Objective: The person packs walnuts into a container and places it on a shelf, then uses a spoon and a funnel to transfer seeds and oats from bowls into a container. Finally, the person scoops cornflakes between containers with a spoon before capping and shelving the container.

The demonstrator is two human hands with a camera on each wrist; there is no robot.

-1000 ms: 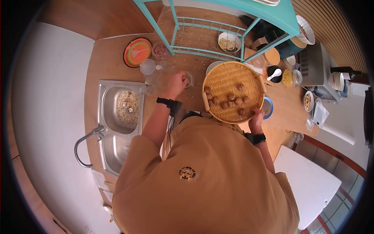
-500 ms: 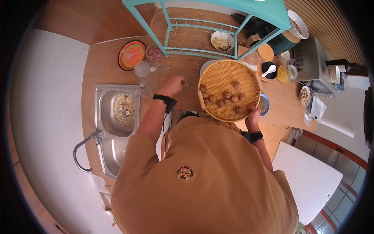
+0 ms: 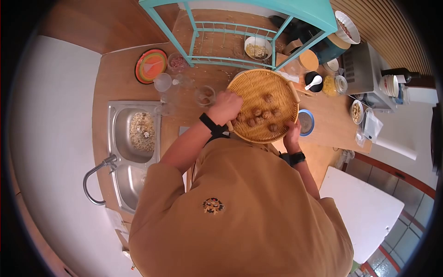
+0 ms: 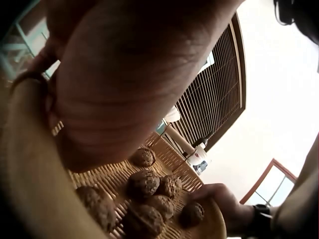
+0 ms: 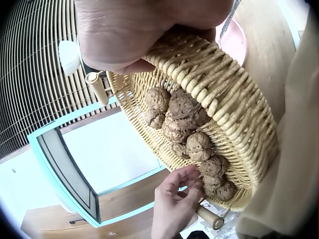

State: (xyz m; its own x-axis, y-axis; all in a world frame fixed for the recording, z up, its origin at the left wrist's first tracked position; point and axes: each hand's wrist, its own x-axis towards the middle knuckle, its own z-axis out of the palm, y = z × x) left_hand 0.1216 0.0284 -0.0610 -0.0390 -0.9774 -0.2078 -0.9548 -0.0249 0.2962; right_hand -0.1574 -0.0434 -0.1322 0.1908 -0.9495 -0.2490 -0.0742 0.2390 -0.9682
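Observation:
Several walnuts (image 3: 266, 115) lie in a round wicker basket (image 3: 265, 83) held tilted over the counter. My right hand (image 3: 291, 136) grips its near right rim; the right wrist view shows that hand (image 5: 144, 30) close over the woven edge. At the opposite side, my left hand (image 3: 226, 108) reaches over the rim beside a handle. Its bent fingers (image 5: 187, 174) touch the walnuts (image 5: 199, 146) at that end; whether one is pinched cannot be told. The palm (image 4: 114, 84) hides the fingertips in the left wrist view. A clear glass container (image 3: 205, 95) stands left of the basket.
A sink (image 3: 123, 159) with pale bits in one basin is at the left. Behind stand a turquoise rack (image 3: 230, 60), a bowl (image 3: 258, 48) and a striped plate (image 3: 151, 66). A blue-rimmed container (image 3: 306, 122) and a jar (image 3: 340, 85) are to the right.
My left hand has moved right, from the clear glass container to the basket's left edge, uncovering the container. My right hand keeps its grip on the rim.

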